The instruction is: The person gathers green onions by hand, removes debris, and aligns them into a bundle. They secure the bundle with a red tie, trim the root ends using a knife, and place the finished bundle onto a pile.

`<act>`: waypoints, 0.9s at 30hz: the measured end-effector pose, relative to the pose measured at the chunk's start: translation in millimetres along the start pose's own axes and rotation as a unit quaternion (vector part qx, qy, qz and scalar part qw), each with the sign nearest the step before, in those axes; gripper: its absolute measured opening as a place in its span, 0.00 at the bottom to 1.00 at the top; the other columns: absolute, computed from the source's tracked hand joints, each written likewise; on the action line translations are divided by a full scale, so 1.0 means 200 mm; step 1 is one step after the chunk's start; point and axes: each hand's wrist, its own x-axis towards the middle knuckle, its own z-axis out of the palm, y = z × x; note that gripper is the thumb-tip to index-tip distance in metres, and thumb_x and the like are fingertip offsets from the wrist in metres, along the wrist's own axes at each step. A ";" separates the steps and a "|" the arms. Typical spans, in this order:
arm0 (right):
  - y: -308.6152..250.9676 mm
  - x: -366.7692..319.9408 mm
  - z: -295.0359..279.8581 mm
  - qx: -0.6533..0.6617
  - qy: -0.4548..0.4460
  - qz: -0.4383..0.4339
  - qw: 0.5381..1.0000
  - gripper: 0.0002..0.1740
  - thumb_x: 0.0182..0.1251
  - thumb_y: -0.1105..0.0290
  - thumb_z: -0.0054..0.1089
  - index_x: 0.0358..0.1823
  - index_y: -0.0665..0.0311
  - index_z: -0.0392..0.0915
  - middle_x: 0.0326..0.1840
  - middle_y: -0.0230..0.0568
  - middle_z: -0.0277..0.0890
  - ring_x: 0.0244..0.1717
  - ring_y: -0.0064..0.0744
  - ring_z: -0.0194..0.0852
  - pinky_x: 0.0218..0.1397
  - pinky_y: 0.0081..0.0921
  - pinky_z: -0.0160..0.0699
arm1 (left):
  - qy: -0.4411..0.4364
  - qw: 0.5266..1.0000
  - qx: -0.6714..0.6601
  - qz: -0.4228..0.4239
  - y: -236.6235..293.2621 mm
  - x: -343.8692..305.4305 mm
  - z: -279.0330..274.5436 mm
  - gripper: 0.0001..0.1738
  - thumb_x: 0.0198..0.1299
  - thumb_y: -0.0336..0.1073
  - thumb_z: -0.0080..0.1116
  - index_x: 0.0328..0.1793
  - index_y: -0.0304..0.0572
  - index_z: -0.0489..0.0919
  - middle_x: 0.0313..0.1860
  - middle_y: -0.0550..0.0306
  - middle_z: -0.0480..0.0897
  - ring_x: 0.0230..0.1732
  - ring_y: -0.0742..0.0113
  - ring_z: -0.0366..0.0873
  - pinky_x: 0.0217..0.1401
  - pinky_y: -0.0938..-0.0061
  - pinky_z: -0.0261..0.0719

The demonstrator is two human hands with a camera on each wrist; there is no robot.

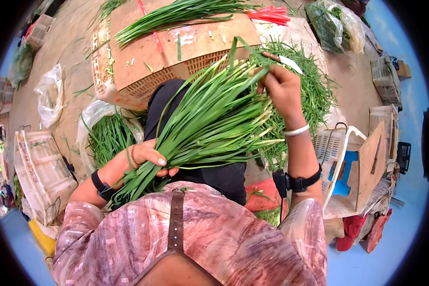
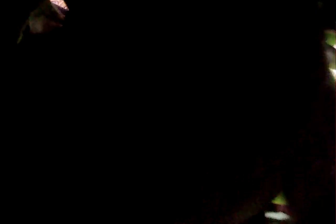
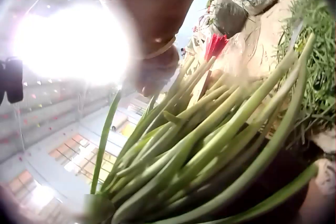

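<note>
A thick bunch of garlic chives (image 1: 209,119) lies across the person's lap, its pale stem ends to the right. The left hand (image 1: 150,155) grips the bunch near its leafy end, thumb over the top. At the upper right of the bunch, the right hand (image 1: 283,88) has its fingers curled, pinching a green chive leaf (image 1: 257,78). In the right wrist view, the right hand (image 3: 157,71) is beyond the pale stems (image 3: 210,145). Just beyond that hand, a knife (image 1: 291,64) with a brown handle lies by the trimmings. The left wrist view is almost wholly black.
A board (image 1: 195,43) on a crate bears another chive bunch (image 1: 181,16) and red ties (image 1: 269,15). Loose green trimmings (image 1: 310,90) heap on the right. More chives (image 1: 110,138) fill a plastic bag at left. Crates (image 1: 40,167) stand on both sides.
</note>
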 end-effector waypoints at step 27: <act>0.06 -0.24 -0.10 0.294 0.021 0.098 0.951 0.21 0.52 0.82 0.62 0.50 0.73 0.71 0.36 0.43 0.79 0.28 0.25 0.78 0.28 0.18 0.79 | 0.028 0.984 -0.139 0.109 0.06 -0.12 0.05 0.29 0.48 0.31 0.56 0.58 0.30 0.64 0.28 0.39 0.74 0.10 0.72 0.64 0.13 0.81 0.59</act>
